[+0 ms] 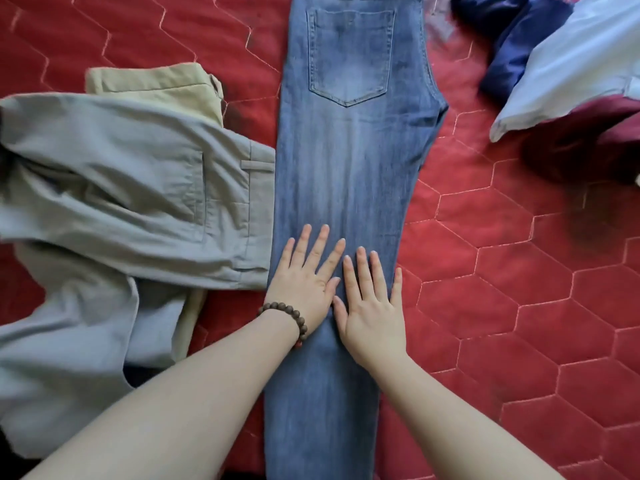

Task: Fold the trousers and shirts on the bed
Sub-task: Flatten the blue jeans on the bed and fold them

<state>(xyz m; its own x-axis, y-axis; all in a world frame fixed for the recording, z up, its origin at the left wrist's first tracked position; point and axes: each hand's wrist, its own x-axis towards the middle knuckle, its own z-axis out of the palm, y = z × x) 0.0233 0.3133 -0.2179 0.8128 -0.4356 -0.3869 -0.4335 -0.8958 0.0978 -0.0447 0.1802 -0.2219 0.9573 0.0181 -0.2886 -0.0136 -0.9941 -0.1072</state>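
Both bare forearms reaching forward; left hand [304,278] and right hand [372,308] palm-down side by side, fingers straight and spread, thumbs almost touching.

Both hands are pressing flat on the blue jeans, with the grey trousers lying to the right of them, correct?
Not quite. The left hand and right hand do press flat on the blue jeans, but the grey trousers lie to the left of them, not the right. The head view shows this.
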